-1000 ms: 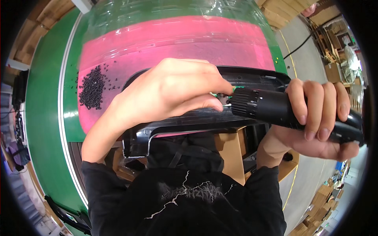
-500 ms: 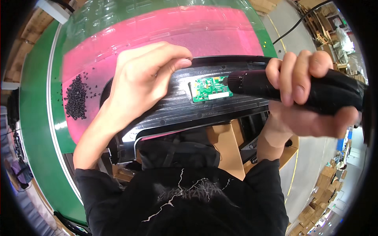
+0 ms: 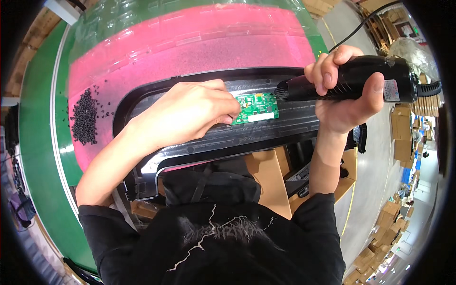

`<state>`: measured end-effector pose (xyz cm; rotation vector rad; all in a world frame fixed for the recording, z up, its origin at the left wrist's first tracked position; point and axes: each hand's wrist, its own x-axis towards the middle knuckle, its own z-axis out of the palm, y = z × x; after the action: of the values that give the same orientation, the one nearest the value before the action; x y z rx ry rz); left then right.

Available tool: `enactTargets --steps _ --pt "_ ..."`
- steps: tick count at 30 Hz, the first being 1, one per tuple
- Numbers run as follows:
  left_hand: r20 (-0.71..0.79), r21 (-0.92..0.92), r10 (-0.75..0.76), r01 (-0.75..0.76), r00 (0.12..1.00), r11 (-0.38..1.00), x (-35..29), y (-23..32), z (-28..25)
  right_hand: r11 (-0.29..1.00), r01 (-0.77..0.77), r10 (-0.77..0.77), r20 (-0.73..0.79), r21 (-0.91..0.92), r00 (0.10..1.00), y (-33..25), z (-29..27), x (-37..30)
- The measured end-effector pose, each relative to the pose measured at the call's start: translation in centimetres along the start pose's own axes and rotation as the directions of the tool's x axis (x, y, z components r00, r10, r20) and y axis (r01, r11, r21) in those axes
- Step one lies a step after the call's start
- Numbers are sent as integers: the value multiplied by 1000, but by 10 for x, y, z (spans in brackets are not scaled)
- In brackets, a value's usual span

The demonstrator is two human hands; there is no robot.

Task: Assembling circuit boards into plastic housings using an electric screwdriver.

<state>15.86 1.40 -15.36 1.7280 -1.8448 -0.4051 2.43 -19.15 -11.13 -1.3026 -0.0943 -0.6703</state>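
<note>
A green circuit board (image 3: 260, 105) with a white connector strip lies in a long black plastic housing (image 3: 256, 134). My left hand (image 3: 190, 111) is at the board's left end, fingertips pressed together; whatever lies between them, if anything, is hidden. In my right hand (image 3: 344, 90) is a black electric screwdriver (image 3: 396, 71), held almost level with its front end over the board's right end. The fingers wrap around its body and the thumb rests along the near side. I cannot tell if the bit touches a screw.
A heap of small black screws (image 3: 84, 118) sits left of the housing on a pink mat (image 3: 199, 52), with clear plastic sheeting across the far part. The green table (image 3: 38, 142) extends left. An open cardboard box (image 3: 268, 178) stands near my body. A cable (image 3: 430, 89) trails from the screwdriver.
My left hand has come down and right onto the board's left end. The screwdriver's rear has swung away from me, while its front end stays near the board's right end.
</note>
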Motion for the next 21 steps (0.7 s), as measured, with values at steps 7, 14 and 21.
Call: enactTargets --steps 7,14,21 --pt "31 -70 -167 169 985 983 -1 5 0 997 -68 71 63 -48 996 1 2 7" --pt "-24 -87 -159 156 987 984 -2 4 3 995 -60 61 4 -77 998 -1 6 7" --pt "-39 -104 -177 172 983 980 -7 2 6 989 -77 82 29 -127 996 8 8 9"
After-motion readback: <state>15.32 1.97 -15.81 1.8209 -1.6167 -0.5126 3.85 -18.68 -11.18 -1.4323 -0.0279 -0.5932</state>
